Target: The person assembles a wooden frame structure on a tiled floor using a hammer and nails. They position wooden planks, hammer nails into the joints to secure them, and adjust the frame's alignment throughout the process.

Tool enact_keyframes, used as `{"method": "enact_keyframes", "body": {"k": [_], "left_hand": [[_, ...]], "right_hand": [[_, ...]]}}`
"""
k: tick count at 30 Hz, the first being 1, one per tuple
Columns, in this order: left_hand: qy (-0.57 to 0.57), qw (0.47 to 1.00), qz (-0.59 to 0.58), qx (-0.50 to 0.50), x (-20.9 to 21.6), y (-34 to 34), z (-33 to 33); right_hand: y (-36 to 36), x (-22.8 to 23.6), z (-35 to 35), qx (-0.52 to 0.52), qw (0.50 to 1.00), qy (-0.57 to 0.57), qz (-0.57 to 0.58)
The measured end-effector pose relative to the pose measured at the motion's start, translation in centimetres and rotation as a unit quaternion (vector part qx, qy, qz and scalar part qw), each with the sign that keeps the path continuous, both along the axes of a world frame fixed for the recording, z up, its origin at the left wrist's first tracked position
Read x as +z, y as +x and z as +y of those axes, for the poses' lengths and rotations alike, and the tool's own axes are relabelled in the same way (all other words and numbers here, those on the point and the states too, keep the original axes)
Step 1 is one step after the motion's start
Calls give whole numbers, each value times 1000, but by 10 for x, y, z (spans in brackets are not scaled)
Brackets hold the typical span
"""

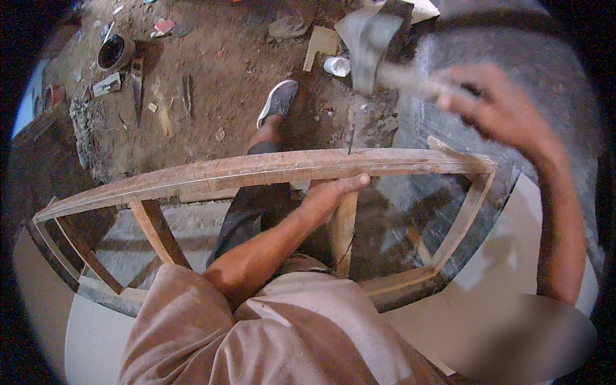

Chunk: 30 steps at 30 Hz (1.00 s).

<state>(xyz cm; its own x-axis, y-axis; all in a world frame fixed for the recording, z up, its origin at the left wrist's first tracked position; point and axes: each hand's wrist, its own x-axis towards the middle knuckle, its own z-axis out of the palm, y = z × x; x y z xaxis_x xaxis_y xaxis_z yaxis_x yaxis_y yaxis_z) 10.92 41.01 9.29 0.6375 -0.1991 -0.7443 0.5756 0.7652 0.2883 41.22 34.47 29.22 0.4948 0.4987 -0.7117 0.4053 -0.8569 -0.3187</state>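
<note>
Across my lap lies a long wooden frame (pixel 212 174) with a curved upper rail and several cross pieces. My left hand (pixel 330 194) grips this rail near its middle, the thumb along its near face and the fingers hidden beneath. Just beyond the thumb, a thin dark nail (pixel 351 138) stands up from the rail's far edge. My right hand (pixel 491 99) is raised to the right of the nail, closed round the pale handle of a hammer (pixel 410 80). The hammer is smeared by motion, so its grey head's exact shape is unclear.
Bare earth with scraps stretches ahead. A round dark-filled container (pixel 115 52) and a handsaw (pixel 137 83) are at far left. A white cup-like item (pixel 337 67) lies near a board piece (pixel 322 43). My shoe (pixel 278 102) is beyond the frame; pale sheets (pixel 494 263) lie at right.
</note>
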Motion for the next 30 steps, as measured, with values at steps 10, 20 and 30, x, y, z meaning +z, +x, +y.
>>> {"method": "enact_keyframes", "body": {"k": [10, 20, 30], "left_hand": [[21, 1000, -9, -19, -5, -5, -2], [-1, 1000, 19, -23, -8, -7, -1], [30, 998, -43, -19, -9, -9, -5]], "right_hand": [[12, -13, -16, 16, 983, 96, -157], [99, -22, -40, -181, 955, 152, -180], [3, -28, -33, -20, 995, 10, -102]]}}
